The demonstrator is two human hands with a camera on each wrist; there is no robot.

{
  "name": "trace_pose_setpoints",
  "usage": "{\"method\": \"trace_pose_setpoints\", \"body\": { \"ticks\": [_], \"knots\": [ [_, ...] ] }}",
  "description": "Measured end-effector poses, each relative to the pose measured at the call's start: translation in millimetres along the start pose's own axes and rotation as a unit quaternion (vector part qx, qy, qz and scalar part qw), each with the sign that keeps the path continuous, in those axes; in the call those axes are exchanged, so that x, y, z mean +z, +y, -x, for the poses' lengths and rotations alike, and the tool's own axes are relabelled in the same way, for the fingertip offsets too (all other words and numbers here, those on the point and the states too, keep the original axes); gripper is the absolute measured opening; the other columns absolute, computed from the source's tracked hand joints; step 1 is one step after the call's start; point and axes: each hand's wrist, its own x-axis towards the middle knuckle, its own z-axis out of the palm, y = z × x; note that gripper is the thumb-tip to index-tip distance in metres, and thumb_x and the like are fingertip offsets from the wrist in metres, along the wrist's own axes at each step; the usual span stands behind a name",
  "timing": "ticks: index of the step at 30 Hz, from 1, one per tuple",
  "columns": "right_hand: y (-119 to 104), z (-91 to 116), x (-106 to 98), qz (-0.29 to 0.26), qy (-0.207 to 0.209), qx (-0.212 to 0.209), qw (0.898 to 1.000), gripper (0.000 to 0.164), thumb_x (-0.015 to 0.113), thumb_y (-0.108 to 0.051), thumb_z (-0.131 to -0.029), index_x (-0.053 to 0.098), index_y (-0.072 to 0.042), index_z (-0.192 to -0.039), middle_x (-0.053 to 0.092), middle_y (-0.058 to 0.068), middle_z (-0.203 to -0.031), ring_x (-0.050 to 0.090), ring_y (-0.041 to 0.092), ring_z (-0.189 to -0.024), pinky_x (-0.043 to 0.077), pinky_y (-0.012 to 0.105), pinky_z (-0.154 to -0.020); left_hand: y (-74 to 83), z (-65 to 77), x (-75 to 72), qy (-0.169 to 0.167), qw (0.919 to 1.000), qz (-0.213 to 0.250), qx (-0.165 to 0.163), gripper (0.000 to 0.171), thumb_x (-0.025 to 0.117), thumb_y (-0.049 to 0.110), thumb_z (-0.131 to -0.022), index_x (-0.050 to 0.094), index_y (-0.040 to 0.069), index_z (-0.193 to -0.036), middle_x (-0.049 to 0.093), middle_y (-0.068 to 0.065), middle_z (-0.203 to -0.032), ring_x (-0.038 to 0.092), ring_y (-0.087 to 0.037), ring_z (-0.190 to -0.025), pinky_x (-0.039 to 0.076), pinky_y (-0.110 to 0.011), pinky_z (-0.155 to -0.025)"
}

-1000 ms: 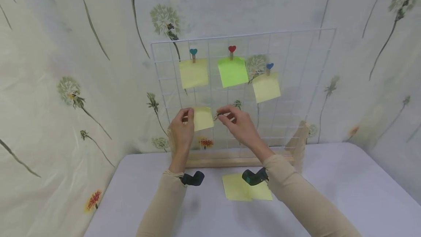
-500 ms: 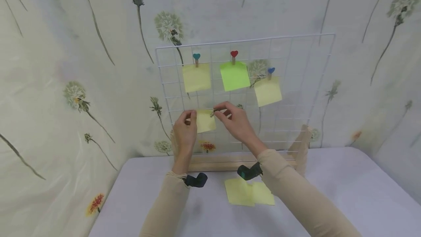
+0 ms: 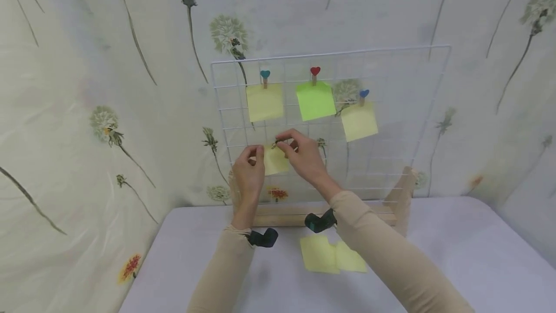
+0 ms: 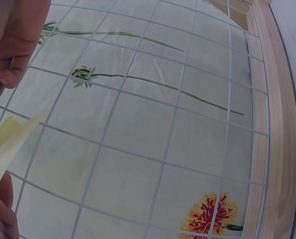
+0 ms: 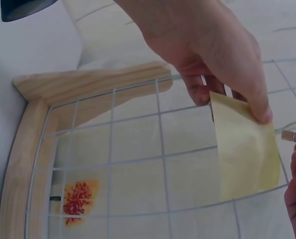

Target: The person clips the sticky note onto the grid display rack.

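My left hand (image 3: 249, 173) pinches the left edge of a yellow sticky note (image 3: 276, 161) against a white wire grid (image 3: 330, 56). In the right wrist view, the left hand (image 5: 212, 45) has its thumb and fingers on the note's upper part. My right hand (image 3: 305, 157) pinches a small wooden clothespin (image 5: 293, 137) at the note's top edge; in the right wrist view a small gap separates the clothespin from the paper. The left wrist view catches the note (image 4: 11, 142) between the left fingers (image 4: 3, 209) and the right hand (image 4: 18, 40).
Above, a yellow note (image 3: 265, 103), a green note (image 3: 315, 101) and another yellow note (image 3: 359, 122) hang from heart-topped clothespins. The grid stands in a wooden base (image 3: 282, 220). Two yellow notes (image 3: 319, 255) lie on the white table (image 3: 191, 250) before a flowered curtain.
My right hand has moved left and slightly up, bringing the clothespin from beside the note to its top edge. The left hand keeps its grip; the head view has shifted slightly.
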Motion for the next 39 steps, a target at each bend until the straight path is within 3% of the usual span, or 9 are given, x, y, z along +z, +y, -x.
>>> {"method": "trace_pose_setpoints", "body": {
  "ticks": [8, 15, 25, 34, 39],
  "knots": [
    [-3, -6, 9, 0.009, 0.008, -0.021, 1.000, 0.016, 0.059, -0.018, -0.093, 0.064, -0.012, -0.107, 0.069, 0.004, -0.097, 0.057, 0.010, -0.057, 0.043, 0.025, -0.047, 0.3, -0.7, -1.2, -0.006, 1.0000, 0.003, -0.002, 0.020, 0.059, 0.029, -0.093, 0.071, 0.013, -0.093, 0.072, -0.004, -0.085, 0.061, -0.017, -0.061, 0.047, -0.022, -0.054],
    [2, -7, 11, 0.008, 0.028, -0.033, 0.999, 0.016, 0.060, -0.016, -0.092, 0.065, -0.009, -0.105, 0.066, 0.007, -0.073, 0.052, 0.010, -0.045, 0.037, 0.025, -0.040, 0.1, 1.3, -0.2, -0.010, 0.9998, 0.006, -0.015, 0.019, 0.059, 0.028, -0.093, 0.071, 0.014, -0.093, 0.072, -0.003, -0.086, 0.060, -0.015, -0.059, 0.046, -0.021, -0.052],
    [1, -11, 13, 0.049, 0.031, -0.056, 0.997, 0.015, 0.061, -0.016, -0.092, 0.065, -0.009, -0.104, 0.070, 0.005, -0.101, 0.051, 0.006, -0.041, 0.038, 0.023, -0.038, -0.8, -0.1, 0.5, -0.008, 0.9999, 0.003, -0.010, 0.022, 0.058, 0.032, -0.093, 0.071, 0.014, -0.093, 0.072, -0.003, -0.086, 0.060, -0.015, -0.059, 0.046, -0.022, -0.052],
    [-4, -12, 14, 0.101, 0.040, -0.077, 0.991, 0.011, 0.062, -0.014, -0.091, 0.067, -0.010, -0.100, 0.071, 0.005, -0.098, 0.050, 0.004, -0.040, 0.040, 0.022, -0.041, -2.1, 0.9, 0.6, -0.010, 0.9998, 0.002, -0.015, 0.022, 0.058, 0.033, -0.093, 0.071, 0.015, -0.093, 0.072, -0.002, -0.087, 0.058, -0.013, -0.055, 0.044, -0.022, -0.048],
    [-6, -15, 12, 0.121, 0.035, -0.083, 0.989, 0.011, 0.062, -0.014, -0.091, 0.067, -0.010, -0.100, 0.071, 0.006, -0.097, 0.052, 0.007, -0.042, 0.044, 0.025, -0.047, -2.3, -0.3, 1.2, -0.007, 0.9999, 0.014, 0.001, 0.021, 0.058, 0.030, -0.094, 0.071, 0.013, -0.093, 0.071, -0.004, -0.084, 0.054, -0.008, -0.049, 0.042, -0.022, -0.043]
  ]
}}
